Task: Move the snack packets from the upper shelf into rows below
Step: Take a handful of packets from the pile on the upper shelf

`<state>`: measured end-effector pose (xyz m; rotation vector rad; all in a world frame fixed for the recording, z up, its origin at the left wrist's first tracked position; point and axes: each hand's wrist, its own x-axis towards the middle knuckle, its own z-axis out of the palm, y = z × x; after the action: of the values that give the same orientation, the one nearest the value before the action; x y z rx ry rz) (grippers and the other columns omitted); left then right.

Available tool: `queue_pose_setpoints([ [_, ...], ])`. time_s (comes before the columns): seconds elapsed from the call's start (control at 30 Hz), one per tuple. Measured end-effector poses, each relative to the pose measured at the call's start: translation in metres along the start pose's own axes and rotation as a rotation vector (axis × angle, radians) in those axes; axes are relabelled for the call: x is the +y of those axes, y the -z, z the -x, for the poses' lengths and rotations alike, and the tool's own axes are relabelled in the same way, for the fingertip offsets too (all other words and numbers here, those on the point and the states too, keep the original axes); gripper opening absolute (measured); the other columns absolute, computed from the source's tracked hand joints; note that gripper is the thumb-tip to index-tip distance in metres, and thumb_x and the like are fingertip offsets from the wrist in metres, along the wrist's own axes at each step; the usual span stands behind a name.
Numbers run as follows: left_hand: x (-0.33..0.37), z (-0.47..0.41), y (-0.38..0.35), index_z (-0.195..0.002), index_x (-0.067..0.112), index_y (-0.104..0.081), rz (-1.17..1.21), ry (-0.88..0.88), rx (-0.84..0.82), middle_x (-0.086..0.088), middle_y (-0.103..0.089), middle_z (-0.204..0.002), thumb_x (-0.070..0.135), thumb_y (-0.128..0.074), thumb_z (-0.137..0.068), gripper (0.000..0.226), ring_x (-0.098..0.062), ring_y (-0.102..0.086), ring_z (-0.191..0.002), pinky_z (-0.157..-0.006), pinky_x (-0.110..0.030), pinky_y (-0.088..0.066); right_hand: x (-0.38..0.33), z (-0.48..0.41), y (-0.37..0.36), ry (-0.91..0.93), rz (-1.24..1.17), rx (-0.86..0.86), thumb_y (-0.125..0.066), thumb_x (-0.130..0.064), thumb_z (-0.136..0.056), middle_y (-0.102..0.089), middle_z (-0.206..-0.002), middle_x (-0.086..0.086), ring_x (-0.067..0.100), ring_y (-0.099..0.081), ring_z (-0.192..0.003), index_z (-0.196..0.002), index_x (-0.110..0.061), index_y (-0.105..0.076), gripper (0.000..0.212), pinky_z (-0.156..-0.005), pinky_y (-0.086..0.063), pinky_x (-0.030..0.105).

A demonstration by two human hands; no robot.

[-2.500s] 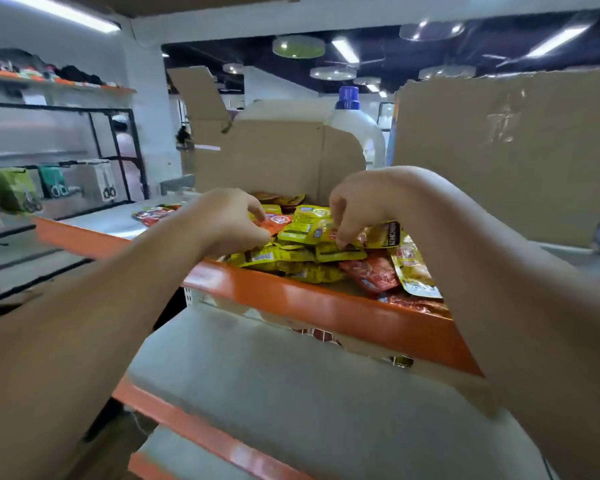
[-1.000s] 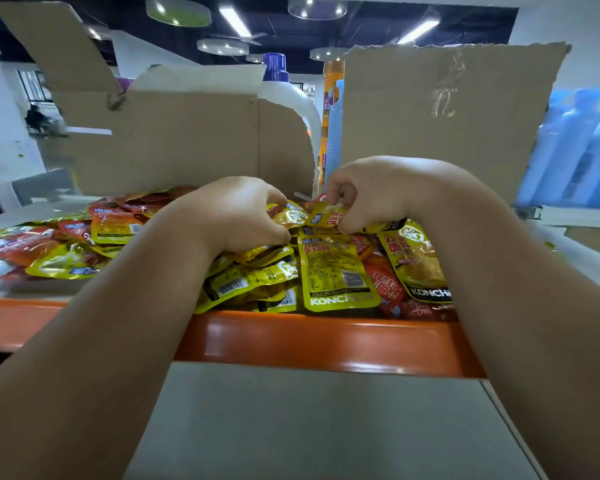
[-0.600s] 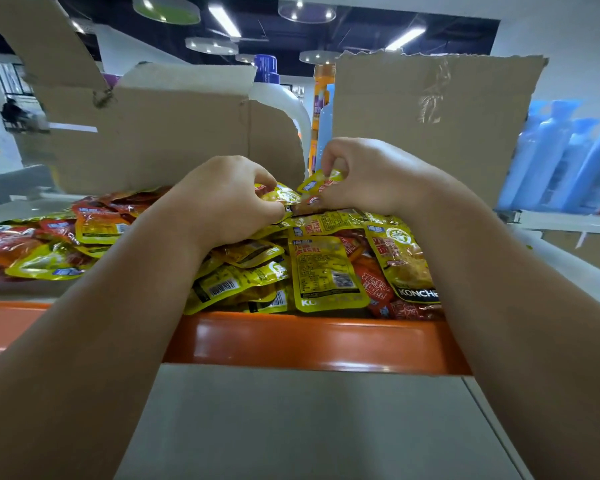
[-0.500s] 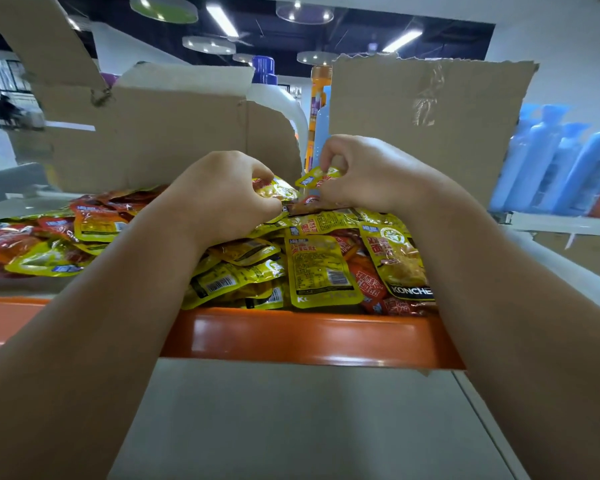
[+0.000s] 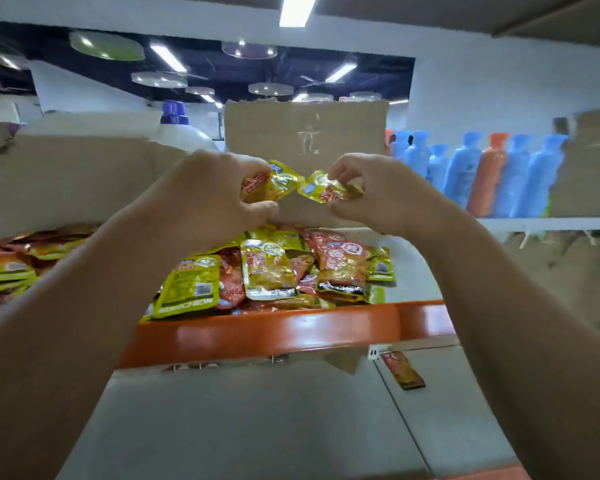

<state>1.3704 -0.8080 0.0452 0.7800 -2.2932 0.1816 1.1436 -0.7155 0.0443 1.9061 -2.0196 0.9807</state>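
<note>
The upper shelf (image 5: 291,327), orange along its front edge, bore a loose heap of yellow and red snack packets (image 5: 267,268) below the left hand (image 5: 208,195) and right hand (image 5: 371,192); cardboard boxes (image 5: 66,181) stood behind them. Below the right forearm, a single dark packet (image 5: 403,370) lay on the grey lower shelf (image 5: 239,427).

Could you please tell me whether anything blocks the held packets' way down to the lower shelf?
Nothing visible does. The left hand and right hand hold packets above the pile; they need only clear the orange edge before the lower shelf.
</note>
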Motion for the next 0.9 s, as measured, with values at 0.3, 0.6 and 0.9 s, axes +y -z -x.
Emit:
queue_pose_setpoints([
  [0.3, 0.188, -0.021, -0.071, -0.122, 0.033, -0.071, 0.187, -0.123, 0.029, 0.001, -0.075, -0.102, 0.044, -0.079, -0.081, 0.044, -0.023, -0.068, -0.091, -0.078, -0.031, -0.051, 0.145, 0.109, 0.115, -0.186, 0.02, 0.09, -0.081, -0.028, -0.079, -0.064, -0.104, -0.008, 0.006, -0.059, -0.079, -0.109, -0.029, -0.066, 0.034, -0.065, -0.041, 0.015],
  [0.6, 0.364, -0.009, -0.183, -0.117, 0.036, -0.07, 0.331, -0.25, -0.048, 0.007, -0.069, -0.103, 0.043, -0.077, -0.076, 0.043, -0.022, -0.062, -0.096, -0.072, -0.025, -0.031, 0.282, 0.231, 0.179, -0.395, 0.104, 0.044, -0.082, -0.029, -0.078, -0.065, -0.106, -0.008, 0.013, -0.06, -0.094, -0.116, -0.028, -0.065, 0.042, -0.072, -0.044, 0.024],
  [0.9, 0.408, -0.014, -0.29, -0.1, 0.031, -0.071, 0.44, -0.187, -0.149, 0.01, -0.064, -0.088, 0.06, -0.057, -0.072, 0.042, -0.022, -0.056, -0.084, -0.074, -0.032, -0.046, 0.373, 0.277, 0.166, -0.487, 0.127, 0.041, -0.08, -0.032, -0.078, -0.064, -0.106, -0.008, 0.014, -0.057, -0.097, -0.113, -0.029, -0.065, 0.038, -0.074, -0.043, 0.028],
])
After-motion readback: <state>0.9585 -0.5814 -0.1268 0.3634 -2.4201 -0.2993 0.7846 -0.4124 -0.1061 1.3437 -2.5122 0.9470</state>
